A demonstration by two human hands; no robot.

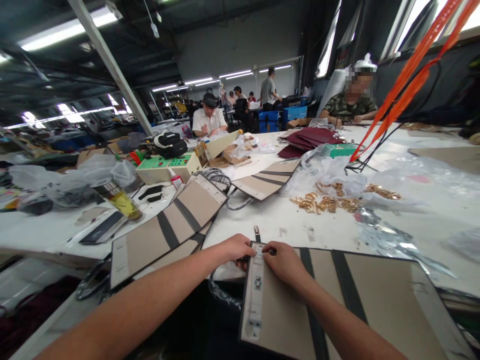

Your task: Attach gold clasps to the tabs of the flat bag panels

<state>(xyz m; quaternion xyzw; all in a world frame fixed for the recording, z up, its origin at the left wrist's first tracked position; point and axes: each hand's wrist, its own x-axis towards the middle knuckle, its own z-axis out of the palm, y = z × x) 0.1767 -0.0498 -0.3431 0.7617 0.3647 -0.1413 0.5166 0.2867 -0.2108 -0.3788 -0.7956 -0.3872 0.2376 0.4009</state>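
A beige bag panel [288,310] with dark cross strips lies in front of me, its near part past the table edge. Along its left end runs a pale strip [257,300] with metal fittings. My left hand [238,248] grips the panel's upper left corner, its fingers curled around the edge. My right hand [283,260] is closed at the top of the strip, thumb and fingers bent together; whatever they pinch is hidden. A small gold clasp [257,231] on a dark tab sticks out beyond that corner. A plastic-wrapped handle [223,292] hangs at the panel's left.
More beige panels [176,220] are stacked at left, beside a tea bottle [122,200] and a green-topped machine [168,167]. Gold hardware pieces [324,202] lie beyond my hands. Orange cords [401,85] hang at right. Maroon pieces [309,140] lie near a co-worker in camouflage [348,107].
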